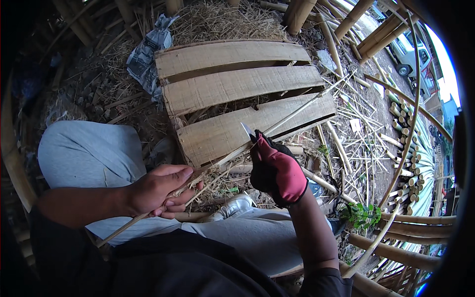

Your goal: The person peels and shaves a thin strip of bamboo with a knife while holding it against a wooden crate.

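A long, thin bamboo strip (302, 109) slants across my lap, from low on the left up toward the far right. My bare left hand (161, 192) is closed around its lower part, where frayed shavings (208, 174) gather by the fingers. In a pink and black glove, my right hand (278, 171) is closed on a knife, whose short pale blade (246, 130) sticks out beside the strip. The handle is hidden in the glove. The strip passes right at the gloved fingers; whether they also grip it I cannot tell.
Just ahead lies a low slatted wooden platform (242, 89). Crumpled newspaper (148, 54) lies at its left, straw (222, 22) behind it. Loose bamboo strips litter the ground at right, near stacked cut poles (408, 168) and a green plant (362, 214). A parked vehicle (408, 57) stands far right.
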Available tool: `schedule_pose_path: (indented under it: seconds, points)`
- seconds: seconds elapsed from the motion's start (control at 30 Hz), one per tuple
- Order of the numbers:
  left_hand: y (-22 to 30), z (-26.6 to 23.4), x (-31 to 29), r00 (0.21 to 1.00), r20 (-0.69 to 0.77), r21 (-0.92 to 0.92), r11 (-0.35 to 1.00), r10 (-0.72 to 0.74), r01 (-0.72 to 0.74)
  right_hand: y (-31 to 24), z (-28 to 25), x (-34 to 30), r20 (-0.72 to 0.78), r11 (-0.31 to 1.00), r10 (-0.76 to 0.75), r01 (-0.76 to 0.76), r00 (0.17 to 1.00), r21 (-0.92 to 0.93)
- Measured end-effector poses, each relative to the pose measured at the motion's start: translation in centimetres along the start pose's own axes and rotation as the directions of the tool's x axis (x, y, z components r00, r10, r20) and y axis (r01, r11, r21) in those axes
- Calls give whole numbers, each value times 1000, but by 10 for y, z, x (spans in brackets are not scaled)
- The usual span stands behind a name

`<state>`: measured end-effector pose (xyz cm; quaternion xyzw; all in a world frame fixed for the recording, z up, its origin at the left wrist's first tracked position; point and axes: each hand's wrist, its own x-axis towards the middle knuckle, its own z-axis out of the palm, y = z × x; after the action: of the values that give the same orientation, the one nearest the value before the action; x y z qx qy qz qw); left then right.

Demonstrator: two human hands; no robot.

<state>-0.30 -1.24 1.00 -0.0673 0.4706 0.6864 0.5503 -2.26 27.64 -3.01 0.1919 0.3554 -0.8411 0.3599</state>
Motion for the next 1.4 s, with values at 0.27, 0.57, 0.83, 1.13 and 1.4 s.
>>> schedule_pose_path:
  seconds: [0.27, 0.57, 0.83, 1.13, 1.4]
  points:
    - [1, 2, 0, 999, -53, -11, 1000, -6, 5, -1, -14, 15, 194, 8, -636, 258, 747, -966]
    - [0, 4, 0, 996, -81, -27, 999, -22, 20, 8, -6, 10, 223, 16, -427, 254, 876, -967]
    - [-4, 4, 3, 995, -96, 21, 1000, 4, -2, 11, -14, 17, 603, -611, -361, 308, 712, -729]
    - [-8, 10, 3, 994, -85, 258, 965, 70, -46, 29, -6, 31, -94, 407, -425, 98, 900, -908]
    - [-4, 7, 3, 990, -118, 363, 931, 75, -27, 23, 9, 15, -17, 977, 124, -125, 992, -172]
